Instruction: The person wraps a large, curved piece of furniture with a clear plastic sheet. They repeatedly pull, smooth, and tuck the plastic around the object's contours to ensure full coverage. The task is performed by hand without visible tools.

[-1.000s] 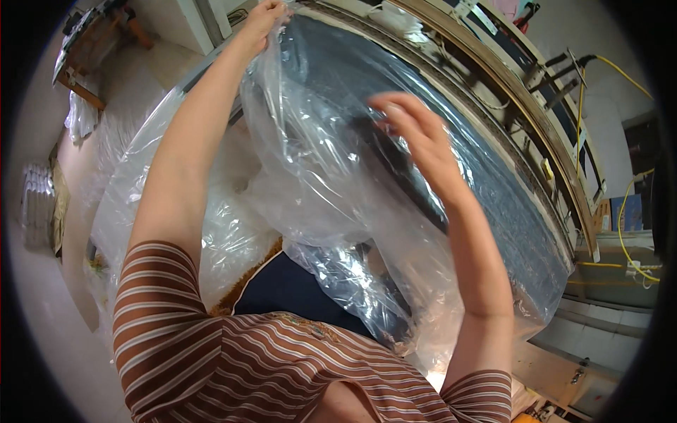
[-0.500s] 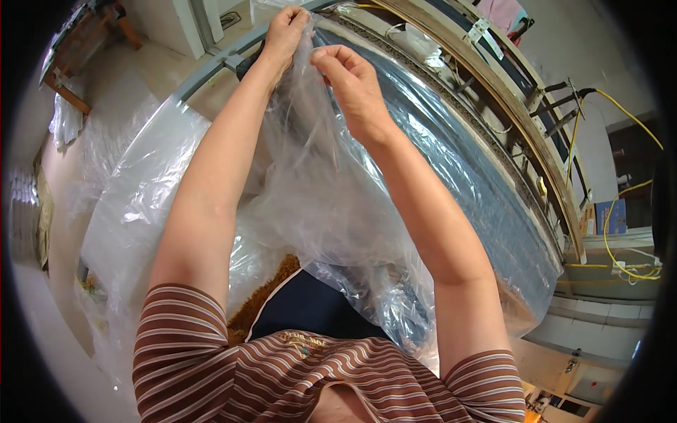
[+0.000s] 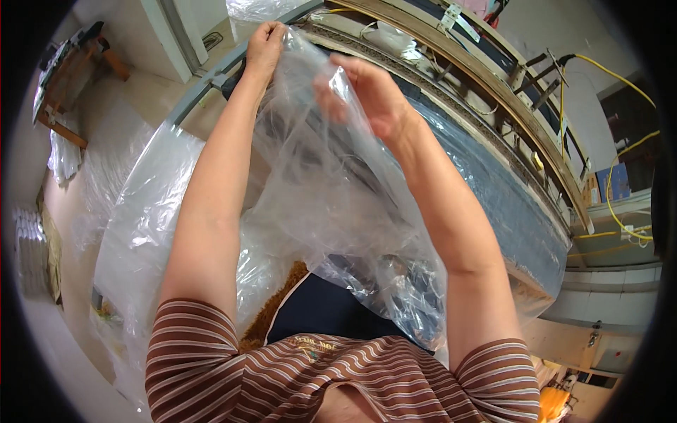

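Note:
A large sheet of clear plastic film [image 3: 331,183] hangs in loose folds between my arms and over my lap. At the far end, my left hand [image 3: 265,48] is closed, pinching the film's upper edge between thumb and fingers. My right hand [image 3: 377,92] is a little to the right with its fingers spread and slightly smeared by motion. A shiny fold of the film crosses in front of those fingers, which seem to be behind or inside it. Whether they press on the film is hard to make out.
A long machine bed with a wooden rail [image 3: 508,106] curves along the far right, with film-covered dark surface [image 3: 486,183] before it. A yellow cable [image 3: 620,77] hangs at right. More film [image 3: 151,190] drapes at left, over a grey metal frame [image 3: 204,84]. A wooden stand [image 3: 63,116] is at upper left.
My right hand has moved right, away from my left, and its pinched fingers have spread. The film between the hands has widened. My left hand keeps its pinch.

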Action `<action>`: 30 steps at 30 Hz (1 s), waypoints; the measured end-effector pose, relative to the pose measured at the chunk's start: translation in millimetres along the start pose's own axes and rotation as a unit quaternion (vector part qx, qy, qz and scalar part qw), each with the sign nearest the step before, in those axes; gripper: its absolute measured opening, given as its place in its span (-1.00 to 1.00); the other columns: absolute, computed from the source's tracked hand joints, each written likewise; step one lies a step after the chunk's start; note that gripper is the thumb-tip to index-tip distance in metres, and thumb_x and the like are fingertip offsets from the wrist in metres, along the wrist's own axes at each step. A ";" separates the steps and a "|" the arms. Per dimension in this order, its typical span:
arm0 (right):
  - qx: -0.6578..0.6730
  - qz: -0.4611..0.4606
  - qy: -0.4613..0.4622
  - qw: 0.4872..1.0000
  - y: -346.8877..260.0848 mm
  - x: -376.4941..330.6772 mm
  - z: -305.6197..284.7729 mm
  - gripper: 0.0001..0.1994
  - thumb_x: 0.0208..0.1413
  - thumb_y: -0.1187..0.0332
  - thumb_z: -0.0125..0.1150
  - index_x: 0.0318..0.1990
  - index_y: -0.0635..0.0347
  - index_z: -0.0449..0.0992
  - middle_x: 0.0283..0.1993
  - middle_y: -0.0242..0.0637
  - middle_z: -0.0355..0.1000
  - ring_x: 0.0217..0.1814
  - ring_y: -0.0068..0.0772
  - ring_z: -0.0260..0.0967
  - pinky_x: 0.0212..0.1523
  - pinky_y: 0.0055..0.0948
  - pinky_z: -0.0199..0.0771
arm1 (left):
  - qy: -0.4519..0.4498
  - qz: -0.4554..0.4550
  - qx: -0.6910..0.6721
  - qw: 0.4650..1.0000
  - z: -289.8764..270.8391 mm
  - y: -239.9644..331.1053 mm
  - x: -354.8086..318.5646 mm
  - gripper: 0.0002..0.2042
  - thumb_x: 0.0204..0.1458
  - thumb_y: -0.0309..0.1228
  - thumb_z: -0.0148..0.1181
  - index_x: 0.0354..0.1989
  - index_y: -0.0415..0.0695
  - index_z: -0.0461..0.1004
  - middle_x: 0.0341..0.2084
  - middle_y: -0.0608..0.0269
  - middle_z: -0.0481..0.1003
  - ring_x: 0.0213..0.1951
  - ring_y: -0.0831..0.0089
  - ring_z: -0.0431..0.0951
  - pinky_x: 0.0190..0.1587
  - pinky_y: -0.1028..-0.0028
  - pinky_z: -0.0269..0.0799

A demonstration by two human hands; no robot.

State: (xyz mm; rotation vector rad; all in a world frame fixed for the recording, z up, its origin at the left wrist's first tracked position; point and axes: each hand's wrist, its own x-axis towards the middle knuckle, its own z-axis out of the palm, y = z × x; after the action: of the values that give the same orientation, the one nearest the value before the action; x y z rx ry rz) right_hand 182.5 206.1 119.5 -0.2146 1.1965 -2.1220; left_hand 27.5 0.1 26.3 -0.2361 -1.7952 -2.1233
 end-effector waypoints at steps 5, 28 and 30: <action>-0.138 0.132 -0.009 0.982 23.7 -108.1 4.8 -0.66 0.16 0.02 0.09 -0.23 0.13 0.42 -0.54 -0.43 0.37 -0.64 -0.70 0.23 -0.73 -0.69 0.11 | 0.026 0.075 0.113 0.990 -1.9 -14.3 5.6 -0.83 0.12 -0.33 0.11 -0.22 -0.16 0.49 -0.43 0.44 0.43 -0.42 0.68 0.33 -0.36 0.63 0.27; -0.699 -0.033 0.685 -0.202 -87.9 -731.9 -119.2 -0.60 0.03 0.25 0.17 0.06 0.01 0.35 -0.11 -0.18 0.44 -0.04 -0.05 0.39 -0.08 -0.19 0.38 | 0.018 0.192 0.669 0.718 -84.3 -14.9 49.3 -0.61 0.18 -0.23 -0.13 -0.02 -0.31 0.37 -0.11 -0.18 0.44 -0.08 -0.11 0.43 -0.04 0.14 0.31; -0.680 -0.186 0.709 0.023 -57.0 -679.1 -136.6 -0.75 -0.01 0.24 0.19 -0.18 0.09 0.43 -0.28 -0.11 0.42 -0.13 -0.02 0.37 -0.13 -0.22 0.38 | -0.035 0.151 0.707 0.690 -117.5 -19.0 14.2 -0.58 0.19 -0.17 -0.16 0.03 -0.27 0.34 -0.06 -0.19 0.41 -0.04 -0.12 0.41 -0.01 0.11 0.30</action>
State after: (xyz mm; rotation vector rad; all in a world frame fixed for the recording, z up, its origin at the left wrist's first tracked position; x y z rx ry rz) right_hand 605.8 749.9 210.2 -0.6184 -1.8937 -0.4121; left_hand 18.7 -114.5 -7.8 -0.1507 -2.5882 -0.1073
